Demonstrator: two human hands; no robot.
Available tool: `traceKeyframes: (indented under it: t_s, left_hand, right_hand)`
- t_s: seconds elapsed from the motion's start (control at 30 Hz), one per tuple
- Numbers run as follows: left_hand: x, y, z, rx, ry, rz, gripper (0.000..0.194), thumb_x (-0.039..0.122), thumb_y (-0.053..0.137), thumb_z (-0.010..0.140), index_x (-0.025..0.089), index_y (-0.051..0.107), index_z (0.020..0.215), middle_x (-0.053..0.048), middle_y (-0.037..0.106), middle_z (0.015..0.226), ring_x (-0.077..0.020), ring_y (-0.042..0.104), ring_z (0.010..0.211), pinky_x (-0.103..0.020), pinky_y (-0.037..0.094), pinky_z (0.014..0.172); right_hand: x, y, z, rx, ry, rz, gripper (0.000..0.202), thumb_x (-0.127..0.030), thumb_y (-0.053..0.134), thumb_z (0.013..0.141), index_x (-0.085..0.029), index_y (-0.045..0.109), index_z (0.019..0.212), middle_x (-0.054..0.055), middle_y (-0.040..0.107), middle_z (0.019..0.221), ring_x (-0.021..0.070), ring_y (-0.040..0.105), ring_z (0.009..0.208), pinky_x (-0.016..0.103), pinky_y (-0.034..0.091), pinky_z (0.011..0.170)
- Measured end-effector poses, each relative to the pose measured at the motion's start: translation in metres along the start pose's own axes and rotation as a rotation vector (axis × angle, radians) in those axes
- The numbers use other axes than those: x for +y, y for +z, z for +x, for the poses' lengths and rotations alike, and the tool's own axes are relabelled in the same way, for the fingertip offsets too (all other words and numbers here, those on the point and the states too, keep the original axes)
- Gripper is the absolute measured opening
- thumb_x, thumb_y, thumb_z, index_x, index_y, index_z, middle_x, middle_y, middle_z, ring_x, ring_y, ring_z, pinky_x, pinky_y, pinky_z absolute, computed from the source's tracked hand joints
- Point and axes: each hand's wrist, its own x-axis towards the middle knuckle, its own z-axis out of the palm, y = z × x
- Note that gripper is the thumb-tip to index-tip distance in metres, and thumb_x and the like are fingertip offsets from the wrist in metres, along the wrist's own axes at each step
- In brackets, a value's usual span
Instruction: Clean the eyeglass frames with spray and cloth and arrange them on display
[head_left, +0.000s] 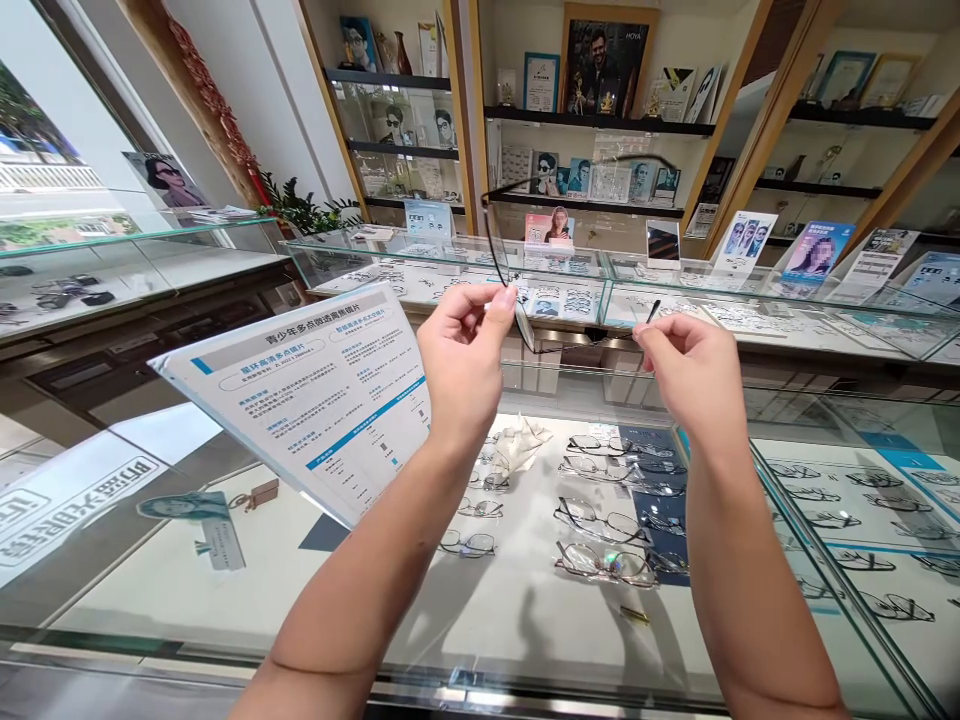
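Observation:
Raised over the glass counter, a pair of thin dark-framed eyeglasses point(493, 243) is held between my two hands. My left hand point(469, 350) pinches the frame at the rim with thumb and forefinger. One temple stretches from the frame's upper corner across to the right, above my hands. My right hand point(694, 370) is closed in a pinch on the far end of the glasses, where a dark tip sticks up above the fingers. The fingers hide exactly which part it grips. Beneath my hands, rows of eyeglasses point(600, 520) lie inside the display case.
A printed sign board point(300, 370) leans at the left, close to my left forearm. A crumpled cloth point(520, 445) lies near the displayed frames. More glass cases point(862, 500) stand to the right and behind, with standing cards point(744, 245) on top. Shelves point(600, 120) line the back wall.

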Motion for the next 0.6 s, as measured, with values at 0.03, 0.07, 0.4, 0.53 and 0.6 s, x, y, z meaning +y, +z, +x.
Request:
traceKeyframes:
  t_s: [0.03, 0.07, 0.4, 0.53, 0.6]
  left_hand:
    - [0.0, 0.001, -0.001, -0.009, 0.007, 0.006, 0.019, 0.044, 0.081, 0.095, 0.026, 0.075, 0.088, 0.0, 0.066, 0.087, -0.0143, 0.052, 0.076, -0.031, 0.044, 0.073]
    - [0.0, 0.002, -0.002, -0.022, 0.016, 0.018, 0.02, 0.044, 0.082, 0.094, 0.026, 0.076, 0.088, 0.0, 0.066, 0.087, -0.0143, 0.052, 0.075, -0.031, 0.043, 0.073]
    - [0.006, 0.01, -0.016, -0.289, -0.059, 0.002, 0.018, 0.044, 0.087, 0.09, 0.027, 0.085, 0.087, -0.003, 0.068, 0.084, -0.0174, 0.059, 0.08, -0.034, 0.049, 0.076]
    - [0.011, 0.01, -0.014, -0.374, -0.176, -0.116, 0.028, 0.051, 0.093, 0.083, 0.024, 0.084, 0.084, -0.005, 0.078, 0.091, -0.0182, 0.069, 0.085, -0.034, 0.056, 0.08]
    - [0.011, 0.01, -0.011, -0.412, -0.223, -0.196, 0.032, 0.052, 0.097, 0.077, 0.023, 0.084, 0.083, -0.005, 0.081, 0.092, -0.0186, 0.072, 0.088, -0.033, 0.058, 0.083]
  right_hand:
    - [0.0, 0.0, -0.001, 0.021, -0.017, -0.031, 0.025, -0.037, 0.073, 0.092, -0.021, 0.069, 0.073, -0.003, 0.057, 0.06, 0.0119, 0.042, 0.054, 0.029, 0.032, 0.055]
    - [-0.002, 0.001, -0.003, 0.056, -0.045, -0.055, 0.026, -0.038, 0.074, 0.092, -0.021, 0.068, 0.074, -0.003, 0.056, 0.06, 0.0119, 0.042, 0.054, 0.029, 0.032, 0.055]
    - [-0.021, 0.016, -0.025, -0.206, -0.443, -0.056, 0.033, -0.044, 0.076, 0.096, -0.028, 0.08, 0.125, 0.01, 0.078, 0.133, 0.0302, 0.071, 0.123, 0.047, 0.057, 0.101]
    - [-0.016, 0.02, -0.024, -0.242, -0.413, 0.013, 0.034, -0.046, 0.077, 0.098, -0.027, 0.081, 0.125, 0.01, 0.08, 0.135, 0.0291, 0.073, 0.122, 0.047, 0.058, 0.105]
    - [-0.017, 0.018, -0.024, -0.283, -0.392, 0.04, 0.033, -0.045, 0.077, 0.098, -0.027, 0.082, 0.125, 0.008, 0.081, 0.132, 0.0277, 0.074, 0.119, 0.046, 0.058, 0.106]
